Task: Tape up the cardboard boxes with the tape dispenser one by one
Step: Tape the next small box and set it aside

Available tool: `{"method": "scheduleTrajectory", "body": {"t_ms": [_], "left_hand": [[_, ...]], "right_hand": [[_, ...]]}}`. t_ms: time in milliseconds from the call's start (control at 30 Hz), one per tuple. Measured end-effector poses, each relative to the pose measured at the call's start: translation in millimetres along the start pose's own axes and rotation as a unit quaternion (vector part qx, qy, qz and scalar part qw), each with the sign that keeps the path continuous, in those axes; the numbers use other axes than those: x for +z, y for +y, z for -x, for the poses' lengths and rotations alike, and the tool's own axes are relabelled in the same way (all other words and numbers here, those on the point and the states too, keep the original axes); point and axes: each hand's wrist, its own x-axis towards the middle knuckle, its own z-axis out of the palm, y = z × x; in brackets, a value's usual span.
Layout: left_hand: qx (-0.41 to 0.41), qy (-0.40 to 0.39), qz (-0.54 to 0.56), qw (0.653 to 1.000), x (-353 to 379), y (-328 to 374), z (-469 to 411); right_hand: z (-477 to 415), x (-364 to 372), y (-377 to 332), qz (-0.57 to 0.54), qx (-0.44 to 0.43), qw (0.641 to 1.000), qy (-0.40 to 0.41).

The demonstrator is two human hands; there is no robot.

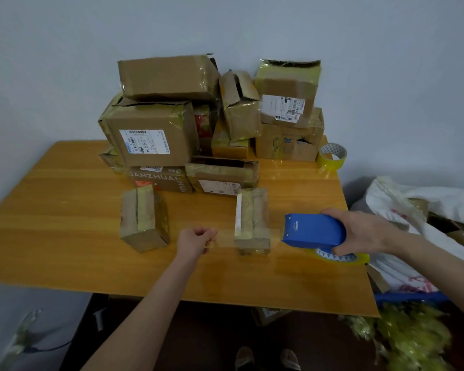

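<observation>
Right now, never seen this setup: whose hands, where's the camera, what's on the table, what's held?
No machine here: these are a person's two bare hands, filmed by one wide-angle camera worn on the head, looking forward and down. The right hand grips a blue tape dispenser. The left hand, fingers curled, seems to pinch the end of a clear tape strip stretched from the dispenser across a small box. Also on the wooden table: a second small box to the left, a pile of cardboard boxes at the back by the wall, and a spare tape roll at the far right edge.
</observation>
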Motion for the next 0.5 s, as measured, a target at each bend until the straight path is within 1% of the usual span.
{"method": "scheduleTrajectory", "body": {"t_ms": [133,333,500], "left_hand": [[-0.001,0.016,-0.014,1.0,4.4,-4.0,-4.2],[0.016,0.026,-0.088,0.996,11.1,-10.2,-12.8],[0.035,0.027,-0.128,0.991,12.2,-13.3,-22.4]], "right_hand": [[-7.6,7.0,0.3,0.012,0.011,1.0,-0.006],[-20.8,21.2,-8.1,0.055,0.027,0.998,-0.034],[-29.0,29.6,-15.0,0.078,0.045,0.995,-0.037]]}}
